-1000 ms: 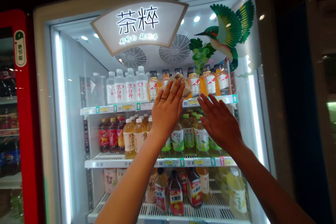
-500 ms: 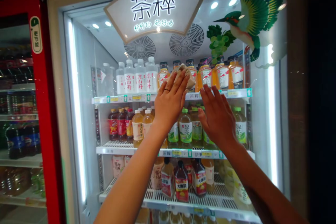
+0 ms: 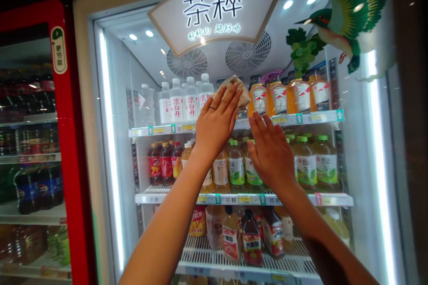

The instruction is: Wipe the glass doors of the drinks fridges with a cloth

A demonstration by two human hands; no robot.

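Observation:
My left hand (image 3: 217,118), with a ring on one finger, lies flat over a crumpled beige cloth (image 3: 241,93). It presses the cloth to the glass door of a lit drinks cooler (image 3: 83,98). Part of the cloth sticks out past the fingertips, in front of the top-shelf bottles. To the right and a little lower, my right hand (image 3: 270,151) is stretched out with nothing in it. Its palm faces the glass; whether it touches cannot be told. Behind the hands stand amber bottles (image 3: 277,98) on the top shelf and green tea bottles (image 3: 236,164) below.
White-capped water bottles (image 3: 191,100) stand at the top left inside the cooler. Dark tea bottles (image 3: 251,238) sit on a lower shelf. A fan-shaped sign (image 3: 217,13) and a bird picture (image 3: 349,15) mark the door's upper part. A red-framed cooler (image 3: 72,164) adjoins on the left.
The cooler has shifted right in view. Against it, both hands and the cloth have moved a little to the left over the glass. The left hand stays on the cloth.

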